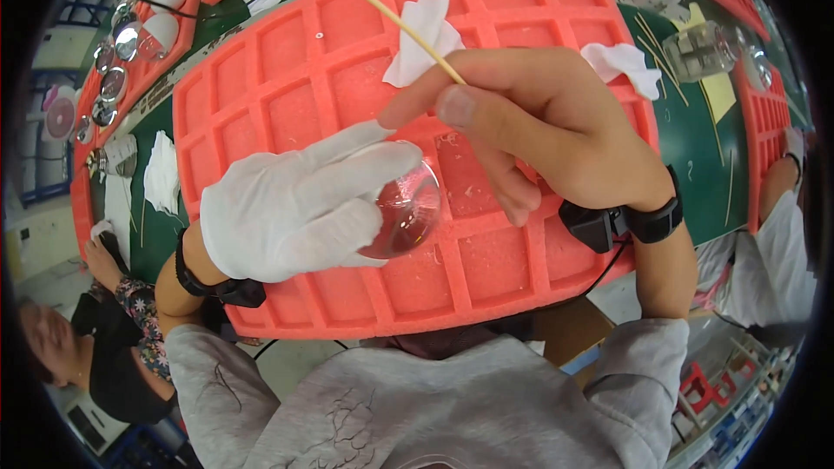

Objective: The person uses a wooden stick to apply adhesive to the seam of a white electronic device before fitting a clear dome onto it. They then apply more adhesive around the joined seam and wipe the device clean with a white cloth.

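Note:
My left hand [300, 200], in a white glove, is wrapped round a clear, round glass piece [415, 208] with a shiny curved surface. It holds the glass over the red compartment tray [491, 265]. My bare right hand [556, 126] pinches a thin wooden stick [373, 2] between thumb and forefinger, just above and to the right of the glass. The stick slants up to the far left, away from the glass. Beyond my fingers, a crumpled white tissue [426, 39] lies on the tray, partly behind the stick.
Another white tissue [621, 69] rests at the tray's right edge. Loose sticks [660, 56] and a clear jar [695, 52] are on the green table [699, 178]. Glass balls [126, 39] stand in a red tray at the far left. Co-workers sit on both sides.

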Tool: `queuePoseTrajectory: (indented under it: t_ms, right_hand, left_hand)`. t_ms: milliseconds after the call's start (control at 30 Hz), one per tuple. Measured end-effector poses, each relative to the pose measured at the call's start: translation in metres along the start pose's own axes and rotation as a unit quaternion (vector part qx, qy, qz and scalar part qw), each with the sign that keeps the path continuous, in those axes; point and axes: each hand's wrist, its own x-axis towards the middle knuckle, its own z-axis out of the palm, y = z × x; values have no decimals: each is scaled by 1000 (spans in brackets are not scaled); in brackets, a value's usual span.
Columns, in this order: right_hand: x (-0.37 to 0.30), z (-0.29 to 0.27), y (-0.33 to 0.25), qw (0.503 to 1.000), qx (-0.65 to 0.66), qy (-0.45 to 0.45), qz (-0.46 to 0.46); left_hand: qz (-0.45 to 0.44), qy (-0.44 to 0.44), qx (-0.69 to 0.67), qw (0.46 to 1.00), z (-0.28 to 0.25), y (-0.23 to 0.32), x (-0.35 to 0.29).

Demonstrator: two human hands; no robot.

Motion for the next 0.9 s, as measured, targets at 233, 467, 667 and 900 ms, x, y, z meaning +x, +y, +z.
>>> queuePoseTrajectory:
  t_ms: [233, 467, 667, 900]
  right_hand:
    - [-3, 0, 3, 1000, -19, 3, -8]
    - [0, 3, 3, 1000, -21, -5, -11]
    - [1, 3, 1, 999, -42, -7, -19]
    - [1, 3, 2, 999, -47, -9, -2]
  left_hand:
    - [-26, 59, -131, 989, 7, -5, 5]
    - [-20, 96, -146, 984, 12, -10, -6]
    - [-12, 97, -148, 984, 14, -14, -7]
    - [-30, 129, -180, 975, 22, -13, -7]
